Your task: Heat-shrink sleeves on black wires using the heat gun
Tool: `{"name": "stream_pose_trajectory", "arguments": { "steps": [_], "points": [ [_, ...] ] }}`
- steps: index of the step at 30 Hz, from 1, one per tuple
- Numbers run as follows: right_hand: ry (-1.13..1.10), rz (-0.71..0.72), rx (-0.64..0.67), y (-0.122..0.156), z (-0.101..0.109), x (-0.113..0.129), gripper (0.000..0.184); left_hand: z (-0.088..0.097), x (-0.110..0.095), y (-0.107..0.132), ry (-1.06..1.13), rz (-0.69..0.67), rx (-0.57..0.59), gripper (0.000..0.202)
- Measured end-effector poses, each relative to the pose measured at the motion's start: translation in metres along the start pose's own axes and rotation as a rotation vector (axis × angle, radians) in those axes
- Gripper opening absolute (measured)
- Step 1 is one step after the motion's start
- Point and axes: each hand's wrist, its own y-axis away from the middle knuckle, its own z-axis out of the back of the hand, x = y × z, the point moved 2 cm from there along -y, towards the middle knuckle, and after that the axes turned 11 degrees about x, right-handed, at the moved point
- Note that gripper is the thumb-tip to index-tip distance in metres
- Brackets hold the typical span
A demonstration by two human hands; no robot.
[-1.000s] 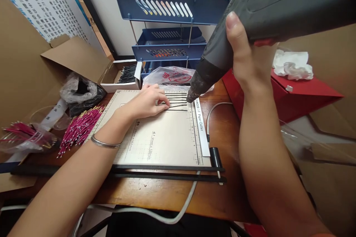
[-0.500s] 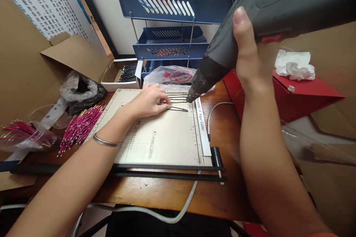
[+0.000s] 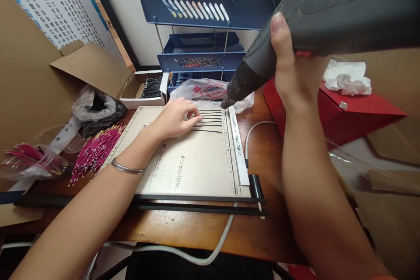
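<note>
My left hand (image 3: 175, 118) lies on the beige paper cutter board (image 3: 193, 166), fingers closed down on the left ends of several thin black wires (image 3: 210, 123) laid side by side. My right hand (image 3: 292, 68) is wrapped round a dark grey heat gun (image 3: 328, 13), thumb up along its body. The gun's nozzle (image 3: 233, 92) points down and left, just above the far right ends of the wires, near the cutter's white ruler strip (image 3: 239, 148).
A heap of magenta wires (image 3: 95, 151) lies left of the board. Behind stand a blue shelf rack (image 3: 203, 43), a white box of black wires (image 3: 149, 89), a plastic bag (image 3: 206, 89), cardboard boxes and a red box (image 3: 344, 109). A white cable (image 3: 229, 227) crosses the wooden table.
The heat gun's nozzle has lifted slightly and moved toward the far end of the wires. My left hand has shifted a little, and the bent lowest wire now lies straight.
</note>
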Motion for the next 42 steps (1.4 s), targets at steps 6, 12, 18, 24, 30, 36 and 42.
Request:
{"name": "stream_pose_trajectory", "arguments": {
  "steps": [6, 12, 18, 24, 30, 36, 42],
  "points": [
    [0.032, -0.103, 0.012, 0.000, 0.003, -0.012, 0.048, 0.001, 0.005, 0.000, -0.014, 0.074, -0.111, 0.023],
    [0.032, -0.036, 0.002, 0.001, 0.003, -0.016, 0.050, 0.003, 0.007, -0.001, 0.002, 0.076, -0.159, 0.031],
    [0.038, -0.071, -0.029, 0.002, 0.004, -0.018, 0.047, 0.006, 0.005, 0.001, 0.069, 0.107, -0.154, 0.034],
    [0.101, -0.012, -0.029, 0.000, 0.011, -0.025, 0.053, 0.002, 0.010, 0.003, 0.101, 0.168, -0.123, 0.036],
    [0.101, -0.063, 0.024, -0.006, 0.019, -0.035, 0.045, 0.005, 0.007, 0.004, 0.167, 0.221, -0.222, 0.031],
    [-0.036, -0.096, 0.095, -0.008, 0.017, -0.028, 0.053, 0.008, 0.006, 0.003, 0.209, 0.304, -0.131, 0.021],
    [-0.048, -0.150, 0.168, -0.007, 0.014, -0.012, 0.052, 0.010, 0.006, 0.003, 0.109, 0.366, -0.168, 0.031]
  ]
}}
